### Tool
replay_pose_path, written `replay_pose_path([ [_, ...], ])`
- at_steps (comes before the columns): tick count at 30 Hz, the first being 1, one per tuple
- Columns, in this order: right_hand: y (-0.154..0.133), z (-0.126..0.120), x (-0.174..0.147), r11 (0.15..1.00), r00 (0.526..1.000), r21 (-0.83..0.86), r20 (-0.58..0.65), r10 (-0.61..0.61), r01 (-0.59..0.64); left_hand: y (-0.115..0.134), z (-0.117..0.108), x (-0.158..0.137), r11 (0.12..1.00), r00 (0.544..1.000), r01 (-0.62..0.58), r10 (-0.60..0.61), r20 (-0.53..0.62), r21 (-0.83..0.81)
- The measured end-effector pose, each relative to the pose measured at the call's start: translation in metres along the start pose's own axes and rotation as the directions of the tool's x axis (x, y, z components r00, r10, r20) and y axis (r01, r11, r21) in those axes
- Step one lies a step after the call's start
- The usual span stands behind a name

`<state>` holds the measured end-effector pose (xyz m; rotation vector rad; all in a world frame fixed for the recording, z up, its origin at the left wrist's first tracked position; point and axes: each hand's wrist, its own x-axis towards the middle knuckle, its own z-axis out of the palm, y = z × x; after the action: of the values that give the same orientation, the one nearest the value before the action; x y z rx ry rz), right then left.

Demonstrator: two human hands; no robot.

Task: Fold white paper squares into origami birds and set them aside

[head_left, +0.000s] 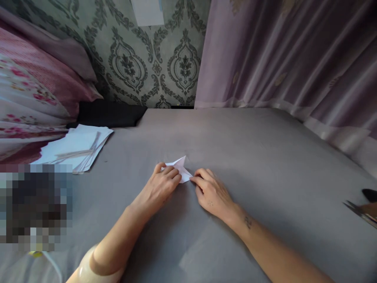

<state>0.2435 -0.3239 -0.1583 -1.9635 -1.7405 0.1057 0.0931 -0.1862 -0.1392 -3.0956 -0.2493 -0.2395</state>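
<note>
A small piece of folded white paper (183,173) with pointed corners lies on the grey cloth surface in front of me. My left hand (165,181) rests over its left part, fingers curled down on it and hiding that side. At the paper's lower right tip, my right hand (210,192) pinches the point between thumb and forefinger. One corner of the paper sticks up and away from me, between the two hands.
A stack of white paper sheets (88,151) lies at the left, by a folded black cloth (108,114). Scissors (361,212) show at the right edge. Curtains (250,59) hang behind the grey surface (250,145). A blurred-out patch covers the lower left.
</note>
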Motion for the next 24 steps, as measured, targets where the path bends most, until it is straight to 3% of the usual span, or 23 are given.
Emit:
replay_pose_path([
  [8, 0.000, 0.007, 0.004, 0.998, 0.997, -0.003, -0.049, 0.065, -0.065, 0.008, 0.003, 0.007, 0.998, 0.999, 0.005, -0.002, -0.054, 0.063],
  [18, 0.004, 0.014, 0.011, 0.992, 0.993, -0.061, -0.049, 0.110, -0.113, 0.017, 0.011, 0.013, 0.984, 0.977, 0.174, -0.168, -0.131, 0.031],
  [24, 0.003, 0.016, 0.014, 0.981, 0.983, -0.069, -0.032, 0.179, -0.181, 0.022, 0.012, 0.016, 0.967, 0.963, 0.254, -0.254, -0.085, -0.011],
])
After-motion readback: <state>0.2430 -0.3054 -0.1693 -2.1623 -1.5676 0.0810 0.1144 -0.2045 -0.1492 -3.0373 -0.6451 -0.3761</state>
